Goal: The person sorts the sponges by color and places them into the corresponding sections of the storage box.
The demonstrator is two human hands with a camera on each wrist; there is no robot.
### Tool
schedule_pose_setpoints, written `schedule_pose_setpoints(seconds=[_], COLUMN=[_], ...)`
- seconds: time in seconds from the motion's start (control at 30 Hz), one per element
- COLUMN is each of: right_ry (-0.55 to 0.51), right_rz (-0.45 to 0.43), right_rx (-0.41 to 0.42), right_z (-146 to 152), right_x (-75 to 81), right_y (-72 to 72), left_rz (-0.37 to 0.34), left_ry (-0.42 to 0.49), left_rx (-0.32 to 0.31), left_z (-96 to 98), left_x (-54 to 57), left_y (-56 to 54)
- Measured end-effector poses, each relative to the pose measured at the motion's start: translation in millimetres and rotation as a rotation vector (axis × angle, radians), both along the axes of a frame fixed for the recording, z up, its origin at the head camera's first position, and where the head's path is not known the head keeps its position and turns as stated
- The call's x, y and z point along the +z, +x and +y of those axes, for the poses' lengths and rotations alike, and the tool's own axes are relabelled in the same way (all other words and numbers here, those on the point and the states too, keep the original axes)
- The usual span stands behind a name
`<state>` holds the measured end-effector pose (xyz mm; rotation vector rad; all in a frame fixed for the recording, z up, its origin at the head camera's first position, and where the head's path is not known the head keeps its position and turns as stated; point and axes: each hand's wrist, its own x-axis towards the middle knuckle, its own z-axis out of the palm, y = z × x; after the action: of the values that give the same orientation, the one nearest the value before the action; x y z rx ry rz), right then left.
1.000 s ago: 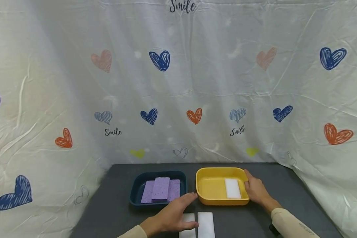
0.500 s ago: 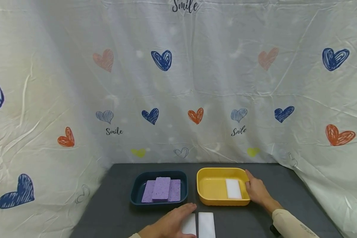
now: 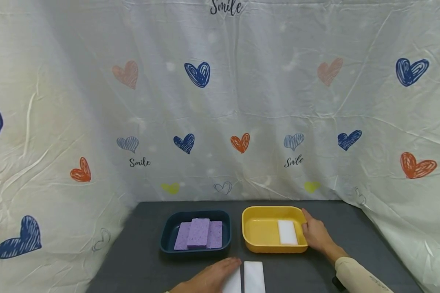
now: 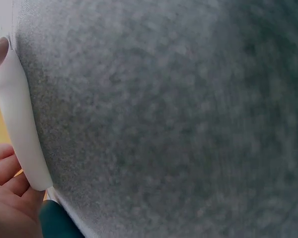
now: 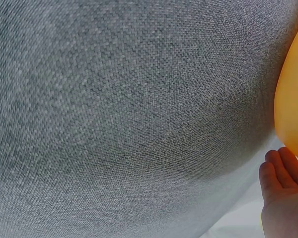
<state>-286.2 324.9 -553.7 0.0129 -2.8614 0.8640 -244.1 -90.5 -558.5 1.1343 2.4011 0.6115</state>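
Note:
My left hand is over the left one of two white sponges at the front of the table. In the left wrist view its thumb and fingers hold opposite ends of this white sponge. The second white sponge lies just to the right. My right hand holds the right side of a yellow tray; in the right wrist view its fingers lie against the outer wall, and the thumb is hidden. One white sponge lies inside the tray, toward its right side.
A dark blue tray stands left of the yellow one. It holds purple sponges, one lying on top of two others. A dark grey cloth covers the table. Behind hangs a white curtain printed with hearts.
My left hand has come down toward the front of the table onto the left white sponge, its fingers closing on it. My right hand and both trays stay in place.

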Motion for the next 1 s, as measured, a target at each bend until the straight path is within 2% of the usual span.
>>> schedule_pose_setpoints(seconds=[0.37,0.63,1.0], right_ry=[0.005,-0.001,0.000], right_rz=[0.005,0.013,-0.002], right_rx=[-0.002,-0.003,-0.005], right_z=[0,-1,0], right_x=[-3.4,-1.9,-1.6], right_y=[-0.7,-0.6,-2.0], left_rz=[0.014,0.047,0.074], left_ry=[-0.030,-0.032,0.030], left_rx=[-0.022,-0.033,-0.061], left_z=[-0.3,-0.5,-6.8], left_x=[-3.3,-1.4,9.8], left_y=[-2.2,-1.8,1.7])
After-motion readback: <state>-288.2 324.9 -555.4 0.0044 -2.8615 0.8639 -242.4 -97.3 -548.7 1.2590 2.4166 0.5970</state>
